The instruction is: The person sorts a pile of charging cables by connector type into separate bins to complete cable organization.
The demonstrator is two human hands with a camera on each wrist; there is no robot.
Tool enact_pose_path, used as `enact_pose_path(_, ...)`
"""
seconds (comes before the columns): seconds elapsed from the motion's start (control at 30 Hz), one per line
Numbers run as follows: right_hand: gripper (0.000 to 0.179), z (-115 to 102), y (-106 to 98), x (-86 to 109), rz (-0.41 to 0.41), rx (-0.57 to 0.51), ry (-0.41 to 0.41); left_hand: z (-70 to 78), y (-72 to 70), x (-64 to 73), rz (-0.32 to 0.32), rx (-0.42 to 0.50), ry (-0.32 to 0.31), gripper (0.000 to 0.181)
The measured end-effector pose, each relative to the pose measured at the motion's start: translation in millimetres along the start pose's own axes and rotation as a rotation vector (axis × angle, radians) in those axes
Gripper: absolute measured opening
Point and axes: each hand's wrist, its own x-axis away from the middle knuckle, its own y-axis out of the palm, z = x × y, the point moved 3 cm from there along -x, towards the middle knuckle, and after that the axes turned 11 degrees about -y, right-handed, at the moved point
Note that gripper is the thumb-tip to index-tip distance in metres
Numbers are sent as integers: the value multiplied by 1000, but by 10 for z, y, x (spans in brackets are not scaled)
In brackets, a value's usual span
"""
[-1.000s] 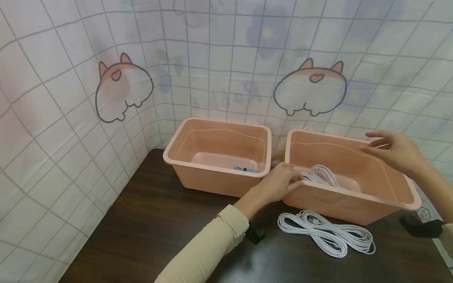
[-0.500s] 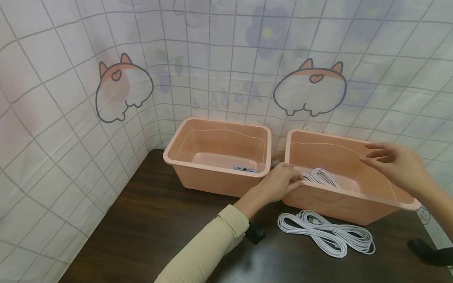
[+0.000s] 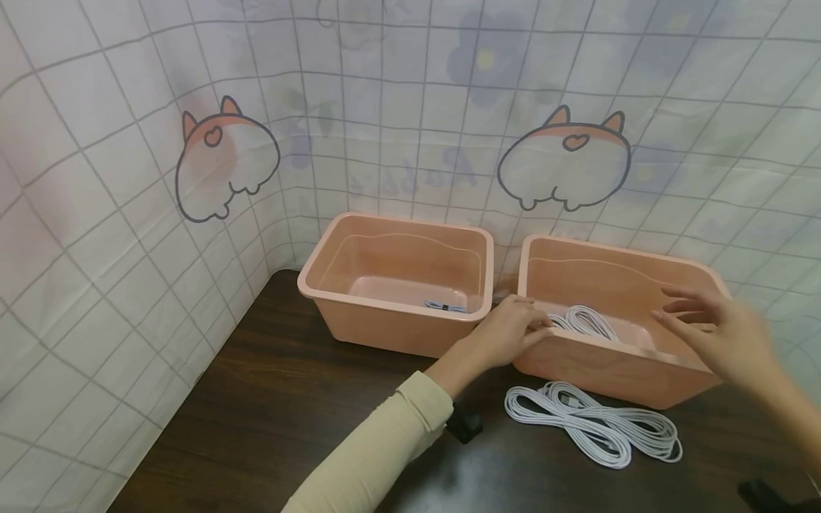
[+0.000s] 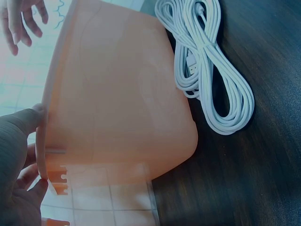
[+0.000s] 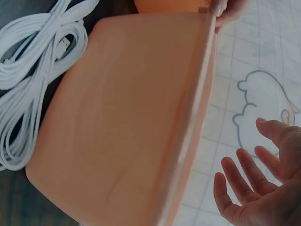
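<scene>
My left hand [image 3: 513, 331] grips the near left rim of the right-hand pink bin [image 3: 609, 367]; in the left wrist view its thumb and fingers lie on either side of the rim. Over that bin's right end is my right hand [image 3: 721, 331], holding nothing, its fingers spread and loosely bent in the right wrist view [image 5: 258, 188]. A coil of white cable [image 3: 591, 322] lies inside the bin at its left, partly hidden by the front wall. On the table before the bin lies another bundled white USB cable [image 3: 580, 413], its metal plug visible among the loops.
A second pink bin [image 3: 385, 324] stands to the left, with a small bluish cable bundle [image 3: 442, 306] in a dark tie inside. Behind both bins hangs a white gridded cloth [image 3: 398, 142] with cartoon prints. The dark wooden table [image 3: 256, 399] extends in front.
My right hand has come down and toward the front from the bin's far rim. The coil inside the bin has shifted slightly right. My left hand stays in place on the rim.
</scene>
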Motion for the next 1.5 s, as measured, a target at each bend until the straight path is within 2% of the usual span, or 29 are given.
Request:
enact_pose_path(0.4, 41, -52, 158, 238, 74, -127, 28, 1, 13, -10, 5, 6, 8, 25)
enact_pose_path(0.63, 32, -84, 261, 349, 133, -181, -9, -7, 19, -15, 8, 3, 2, 25)
enact_pose_path(1.03, 35, -72, 439, 558, 134, -137, 2, -3, 11, -11, 3, 16, 1, 25)
enact_pose_path(1.27, 33, -96, 613, 688, 119, -42, 15, -1, -3, 0, 5, 13, 5, 24)
enact_pose_path(1.5, 30, -58, 796, 782, 114, -77, 29, 2, 1, -5, 2, 3, 7, 25)
